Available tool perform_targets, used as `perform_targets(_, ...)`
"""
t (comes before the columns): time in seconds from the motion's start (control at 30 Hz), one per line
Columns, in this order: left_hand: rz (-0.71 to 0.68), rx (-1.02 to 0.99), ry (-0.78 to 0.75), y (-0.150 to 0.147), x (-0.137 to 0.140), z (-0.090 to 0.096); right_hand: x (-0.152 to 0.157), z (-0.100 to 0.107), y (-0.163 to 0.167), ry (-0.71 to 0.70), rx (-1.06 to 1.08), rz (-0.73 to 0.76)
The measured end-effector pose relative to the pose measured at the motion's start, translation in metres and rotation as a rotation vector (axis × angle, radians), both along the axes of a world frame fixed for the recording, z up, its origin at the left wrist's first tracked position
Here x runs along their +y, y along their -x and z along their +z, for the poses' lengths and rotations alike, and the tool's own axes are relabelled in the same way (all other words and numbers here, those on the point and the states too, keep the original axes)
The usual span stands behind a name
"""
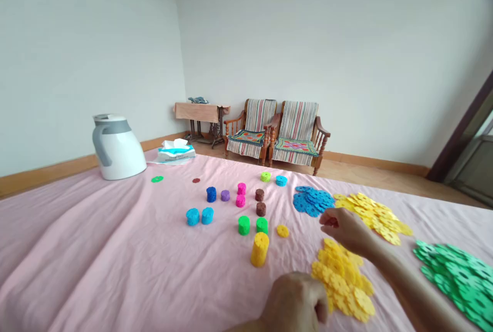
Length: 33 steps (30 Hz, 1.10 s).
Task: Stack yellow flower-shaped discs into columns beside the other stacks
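My left hand is closed in the near foreground, at the left edge of a heap of yellow snowflake discs; whatever its fingers hold is hidden. Above that heap is my right hand, its fingers curled together, close to a pile of blue discs. Nothing can be made out in its grip. To the left stands a tall yellow stack of discs. A short yellow stack sits between it and my right hand. Two green stacks stand side by side just behind the tall one.
More small stacks, brown, pink and light blue, stand across the pink cloth. Yellow and green piles lie at right. A white jug and tissue pack are at back left.
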<state>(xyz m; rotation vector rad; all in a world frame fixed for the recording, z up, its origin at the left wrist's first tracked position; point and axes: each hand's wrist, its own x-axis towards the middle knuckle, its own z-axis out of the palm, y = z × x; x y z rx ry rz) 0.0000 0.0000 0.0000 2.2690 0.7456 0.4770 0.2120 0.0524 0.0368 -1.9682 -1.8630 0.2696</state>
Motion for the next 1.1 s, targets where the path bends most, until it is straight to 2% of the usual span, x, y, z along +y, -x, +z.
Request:
perform_targets(0.13, 0.158, -0.085, -0.092, 0.003, -0.004, 0.006, -0.012, -0.003, -0.018, 0.113, -0.079, 0.02)
perform_targets(0.27, 0.218, -0.037, -0.031, 0.004, -0.006, 0.013, -0.012, -0.01, -0.016, 0.159, -0.115, -0.003)
perform_targets(0.43, 0.22, 0.002, -0.003, 0.002, -0.004, 0.016, -0.008, -0.012, -0.013, 0.157, -0.13, -0.001)
perform_targets(0.63, 0.259, -0.063, -0.004, 0.003, -0.004, 0.011, -0.007, -0.015, -0.012, 0.121, -0.156, -0.015)
perform_targets(1.1, 0.214, -0.121, -0.059, 0.003, 0.0, 0.006, -0.003, -0.029, -0.004, 0.017, -0.09, -0.028)
